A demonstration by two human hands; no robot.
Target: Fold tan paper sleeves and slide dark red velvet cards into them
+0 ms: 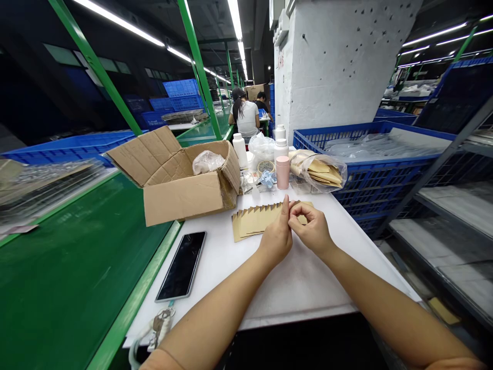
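Brown papers (254, 221), fanned in an overlapping row, lie on the white table (219, 277); the row should be light and apt to slide apart. Left grip (278, 234) and right grip (314, 228) come together before its right end, the right's thumb and forefinger curled; whether either pinches anything, I cannot tell. Single sheets look thin, creasable, best lifted by an exposed edge.
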